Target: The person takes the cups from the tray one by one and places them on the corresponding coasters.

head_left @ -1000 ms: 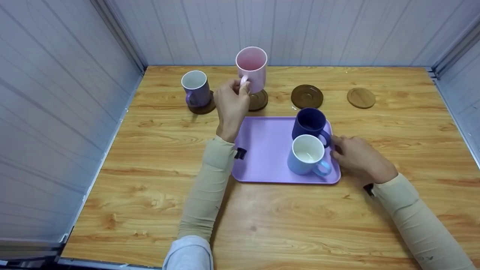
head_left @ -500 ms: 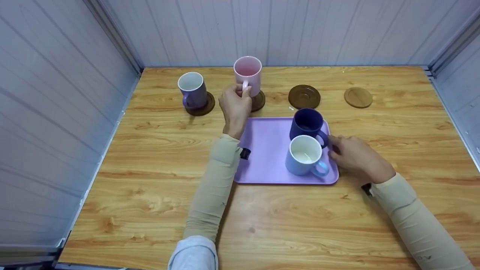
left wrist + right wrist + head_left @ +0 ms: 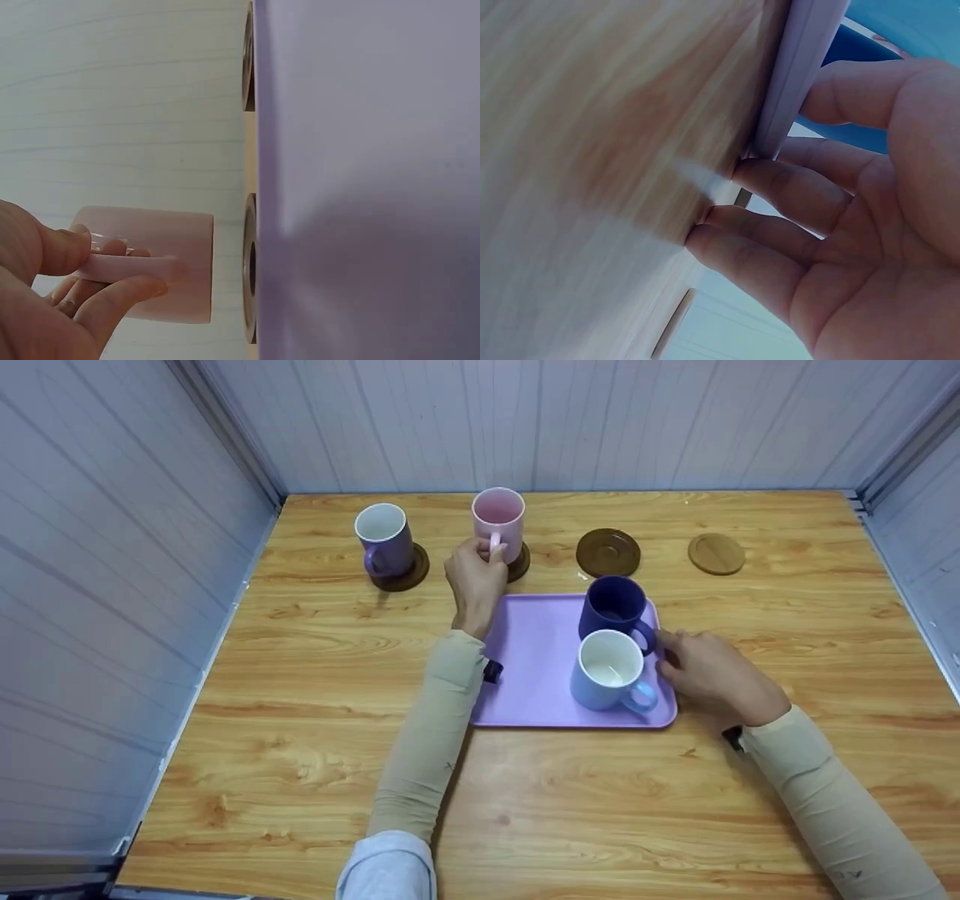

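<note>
Count: four mugs (image 3: 596, 686), four coasters (image 3: 608, 553), one tray (image 3: 529, 660). Left hand (image 3: 475, 585) pinches pink mug (image 3: 511, 526) by handle, just above a coaster; right hand (image 3: 705, 669), fingers spread, touches tray's edge.

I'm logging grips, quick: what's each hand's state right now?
Left hand: closed, holding the pink cylindrical mug by its handle.
Right hand: open, touching the purple rectangular tray.
</note>
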Available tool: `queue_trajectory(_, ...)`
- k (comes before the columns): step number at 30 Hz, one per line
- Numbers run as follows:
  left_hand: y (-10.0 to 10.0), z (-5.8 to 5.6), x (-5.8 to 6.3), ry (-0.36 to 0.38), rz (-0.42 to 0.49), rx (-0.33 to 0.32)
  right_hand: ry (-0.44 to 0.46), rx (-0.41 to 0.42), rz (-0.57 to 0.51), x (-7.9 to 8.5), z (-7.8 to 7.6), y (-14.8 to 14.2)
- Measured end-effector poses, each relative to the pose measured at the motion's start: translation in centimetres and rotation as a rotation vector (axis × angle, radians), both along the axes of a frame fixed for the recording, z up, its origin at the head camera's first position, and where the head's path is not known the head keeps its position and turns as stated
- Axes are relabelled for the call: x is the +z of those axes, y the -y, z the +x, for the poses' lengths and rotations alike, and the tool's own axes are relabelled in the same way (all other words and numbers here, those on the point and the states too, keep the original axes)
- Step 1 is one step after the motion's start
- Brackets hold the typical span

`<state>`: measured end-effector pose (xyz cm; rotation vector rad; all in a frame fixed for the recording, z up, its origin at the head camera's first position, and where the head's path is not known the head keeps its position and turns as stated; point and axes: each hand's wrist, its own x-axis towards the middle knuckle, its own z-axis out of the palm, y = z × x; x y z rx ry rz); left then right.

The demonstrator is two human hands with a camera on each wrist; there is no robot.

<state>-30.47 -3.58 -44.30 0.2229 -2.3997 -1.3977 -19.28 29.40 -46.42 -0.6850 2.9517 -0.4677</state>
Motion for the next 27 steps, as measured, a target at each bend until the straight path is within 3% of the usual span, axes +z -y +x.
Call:
queue_trajectory(13,0.0,-0.5,-1.5,0.024,0.015,0.014,-0.022,0.004,0.002,0.1,0.1,0.2)
queue_trajectory(27,-0.1,-0.5,-2.1,0.031,-0.006,0.004,0.037,-0.009,0.015,0.0,-0.2,0.0)
